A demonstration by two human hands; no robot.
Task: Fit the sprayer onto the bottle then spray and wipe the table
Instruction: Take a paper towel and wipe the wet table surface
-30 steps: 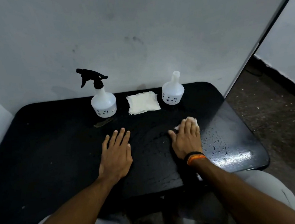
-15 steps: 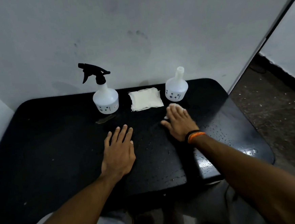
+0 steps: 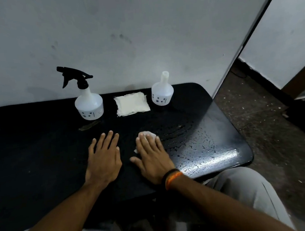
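Here we are in the wiping step: our right hand lies flat, fingers together, pressing a small white wipe against the black table, the wipe showing only past the fingertips. Our left hand rests beside it, palm down and fingers spread, holding nothing and steadying us.

To do this well, we judge it best to keep the whole palm on the wipe with even pressure and sweep toward the right edge, where droplets cover the glossy surface; overlapping passes should lift the wet rather than smear it. The wipe looks bunched small, so it may soak through quickly, though we cannot see its full size under the hand.

At the back, the bottle with the black sprayer fitted stands upright near the wall. A folded cloth lies between it and a second bottle with no sprayer. These three sit well apart from the hands, yet a long forward stroke could knock them, so we keep strokes short there.
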